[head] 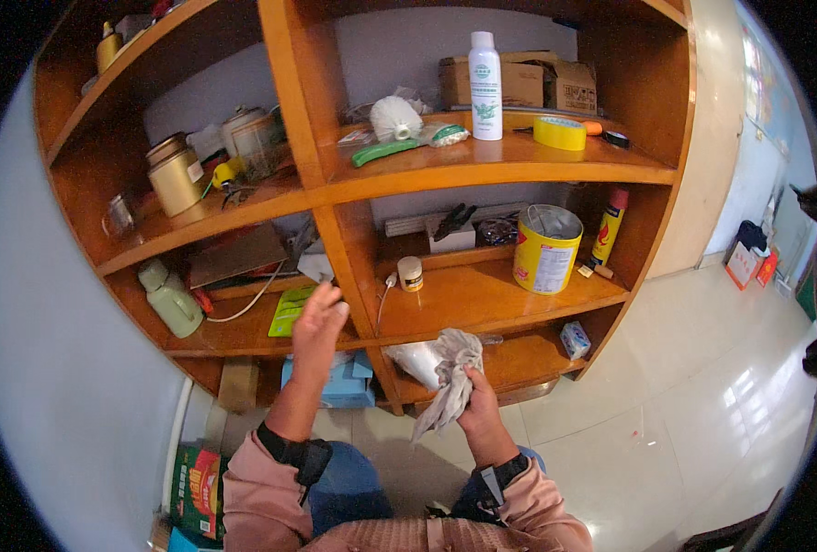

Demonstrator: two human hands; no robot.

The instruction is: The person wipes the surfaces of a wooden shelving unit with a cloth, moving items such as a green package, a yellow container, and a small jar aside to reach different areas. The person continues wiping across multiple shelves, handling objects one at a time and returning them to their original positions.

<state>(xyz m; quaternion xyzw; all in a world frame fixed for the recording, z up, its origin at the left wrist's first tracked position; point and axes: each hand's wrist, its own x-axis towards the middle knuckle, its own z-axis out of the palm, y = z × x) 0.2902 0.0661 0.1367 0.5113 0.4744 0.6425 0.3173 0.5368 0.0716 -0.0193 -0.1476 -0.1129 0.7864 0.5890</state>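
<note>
My right hand is closed on a crumpled grey-white cloth, held in front of the lowest shelf. My left hand is raised before the upright divider, near a bright green-yellow packet; its fingers are partly bent and a little blurred, and I cannot tell whether they hold anything. Behind the hands stands a wooden shelf unit. On its middle right shelf are a small white-lidded jar, a white cable and a yellow tin. A clear plastic bag lies just behind the cloth.
Above stand a white spray can, a toilet brush head, a green-handled brush and yellow tape. At left are a gold canister and a green thermos jug. A yellow aerosol can stands beside the tin. A printed box is on the floor.
</note>
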